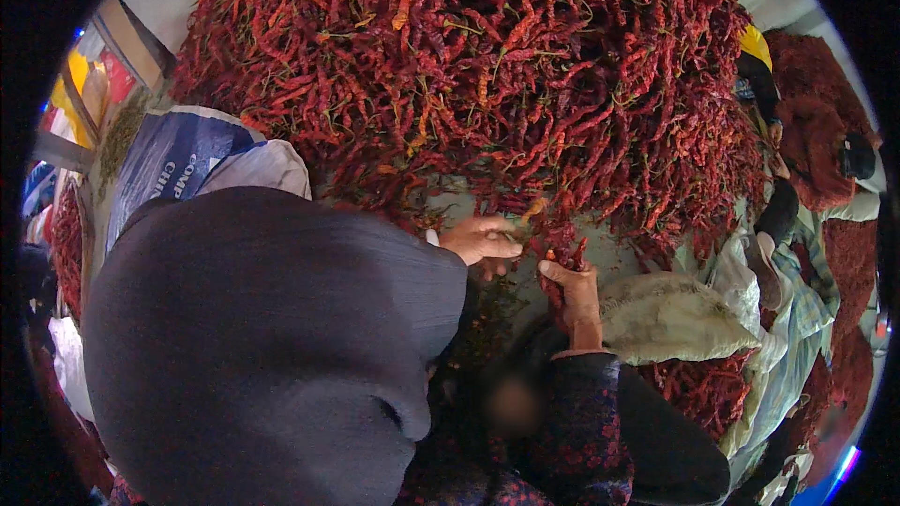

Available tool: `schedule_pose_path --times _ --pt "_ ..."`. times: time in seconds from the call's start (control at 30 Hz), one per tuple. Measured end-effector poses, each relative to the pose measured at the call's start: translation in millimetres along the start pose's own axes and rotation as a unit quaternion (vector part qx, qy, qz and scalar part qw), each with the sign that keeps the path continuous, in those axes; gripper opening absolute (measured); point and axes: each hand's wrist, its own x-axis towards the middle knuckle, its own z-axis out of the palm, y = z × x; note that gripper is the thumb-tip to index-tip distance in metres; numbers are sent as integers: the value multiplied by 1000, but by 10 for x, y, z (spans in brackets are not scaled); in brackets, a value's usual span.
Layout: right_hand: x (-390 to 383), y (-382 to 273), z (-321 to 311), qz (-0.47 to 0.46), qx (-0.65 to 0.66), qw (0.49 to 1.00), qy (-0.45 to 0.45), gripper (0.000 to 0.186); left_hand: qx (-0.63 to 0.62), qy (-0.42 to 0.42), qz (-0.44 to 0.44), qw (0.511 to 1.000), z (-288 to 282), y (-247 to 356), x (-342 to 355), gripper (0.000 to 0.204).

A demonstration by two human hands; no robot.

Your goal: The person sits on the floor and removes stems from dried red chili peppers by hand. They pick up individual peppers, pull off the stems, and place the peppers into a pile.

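My right hand (574, 292), in a dark floral sleeve, is wrapped round a small bunch of dried red chillies (560, 245). Its thumb lies across the front of the bunch. Just left of it is my left hand (480, 242), fingers bent toward the bunch and closed together; what sits between their tips is too small to make out. An orange-yellow chilli (535, 210) shows between the hands, above the bunch. A big dark cloth (272, 328) fills the lower left and hides the left forearm. Beyond both hands rises a large heap of dried red chillies (487, 66).
A pale sack (670, 314) with chillies under its edge lies right of my right hand. Left of the heap stands a blue and white sack (183, 155). At the right, partly visible people sit near more red heaps (848, 262). Loose chilli bits litter the floor (502, 309).
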Motion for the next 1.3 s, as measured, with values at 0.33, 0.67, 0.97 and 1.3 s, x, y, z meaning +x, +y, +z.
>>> schedule_pose_path --times 0.33,0.67,0.97,1.3 --pt "36 119 105 -36 26 999 -28 23 -122 77 3 990 54 -63 60 19" --pt "141 251 -171 29 229 973 5 22 -280 39 113 952 -157 23 22 10" --pt "-27 31 178 71 59 996 4 32 181 47 182 965 29 -82 -14 11" --pt "37 164 251 58 40 993 -98 27 71 119 69 988 133 66 -154 10"
